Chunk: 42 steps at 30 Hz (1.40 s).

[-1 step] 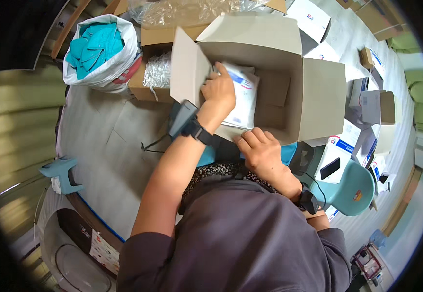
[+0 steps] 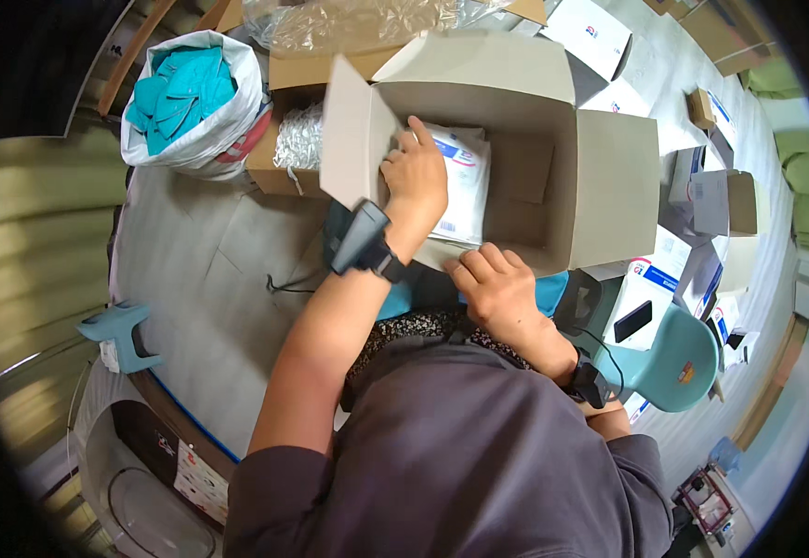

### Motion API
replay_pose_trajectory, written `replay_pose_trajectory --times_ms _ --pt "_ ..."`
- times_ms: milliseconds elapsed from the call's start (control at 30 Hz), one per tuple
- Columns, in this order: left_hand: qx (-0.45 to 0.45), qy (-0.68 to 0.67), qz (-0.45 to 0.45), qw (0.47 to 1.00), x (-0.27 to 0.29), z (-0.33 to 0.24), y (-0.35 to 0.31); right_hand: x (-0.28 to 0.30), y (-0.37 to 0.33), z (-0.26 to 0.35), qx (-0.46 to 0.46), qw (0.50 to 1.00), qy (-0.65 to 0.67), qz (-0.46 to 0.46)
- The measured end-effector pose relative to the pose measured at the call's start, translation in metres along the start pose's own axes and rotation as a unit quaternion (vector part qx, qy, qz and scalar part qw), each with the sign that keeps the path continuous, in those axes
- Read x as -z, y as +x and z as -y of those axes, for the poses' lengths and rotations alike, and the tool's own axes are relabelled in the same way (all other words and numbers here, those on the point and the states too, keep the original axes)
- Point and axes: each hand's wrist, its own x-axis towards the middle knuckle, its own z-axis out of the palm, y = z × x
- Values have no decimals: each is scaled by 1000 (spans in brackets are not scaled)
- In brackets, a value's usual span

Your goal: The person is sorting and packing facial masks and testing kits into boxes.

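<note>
Head view: white packets (image 2: 463, 191) lie just right of the left grip (image 2: 416, 175).

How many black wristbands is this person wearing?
2: one black strap wristband at the wrist of the left hand, and another black wristband at the wrist of the right hand. None seem hidden.

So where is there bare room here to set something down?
Inside the open cardboard box, the right part is bare, between the white packets and the right wall. The floor is also bare between the white sack and the blue-green stool. Crowded: the box's left, with packets and left hand, and the person's right, with white cartons and a smartphone.
</note>
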Motion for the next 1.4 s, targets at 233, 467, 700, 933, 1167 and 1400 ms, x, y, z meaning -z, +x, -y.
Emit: replay_pose_trajectory --times_ms 233,467,700,933,1167,1400 --pt "-439 305 -83 841 11 -65 -8 -5 -2 -5 18 1000 0 -21" --pt "-383 134 95 909 -53 -55 70 2 -8 -6 -4 1000 -10 15" --pt "-446 277 191 829 -23 -50 73 -2 -14 -8 -51 998 -17 -38" --pt "-523 327 141 775 35 -31 62 -12 -11 -10 -58 998 -34 4" --pt "-386 -179 -99 900 227 -30 -10 16 -8 -48 -140 989 -52 -3" --pt "-83 -802 8 591 165 52 -35 93 -57 -139 -313 916 -208 -143"
